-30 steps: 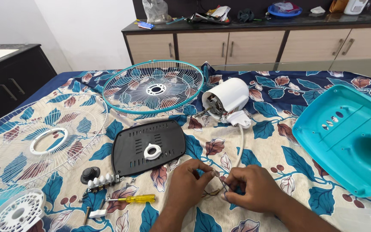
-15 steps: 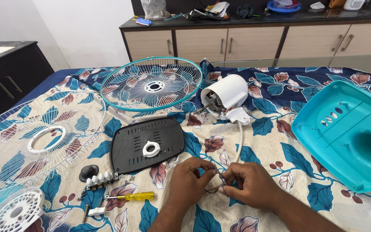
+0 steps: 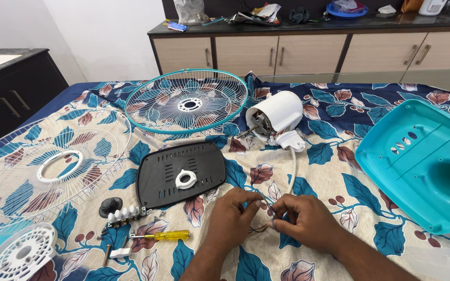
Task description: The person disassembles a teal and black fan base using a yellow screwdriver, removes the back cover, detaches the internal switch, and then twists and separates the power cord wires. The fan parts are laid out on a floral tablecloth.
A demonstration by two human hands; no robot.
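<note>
My left hand (image 3: 231, 217) and my right hand (image 3: 304, 221) meet low in the middle of the view, fingertips pinching thin wires (image 3: 264, 217) at the end of a white cable (image 3: 292, 171). The cable runs up to a white fan motor (image 3: 274, 115) lying on its side on the leaf-patterned cloth. A black plastic plate (image 3: 180, 171) with a white ring nut (image 3: 186, 179) on it lies just left of my hands.
A teal-rimmed fan guard (image 3: 186, 101) and a white guard (image 3: 48, 164) lie to the left. A teal fan base (image 3: 425, 164) sits at the right. A yellow screwdriver (image 3: 165, 235), white switch block (image 3: 123, 214), black knob (image 3: 110, 204) and round white cover (image 3: 19, 255) lie front left.
The hands stay together on the wires with only small finger shifts. The view has tilted slightly, so everything sits a little lower in the picture.
</note>
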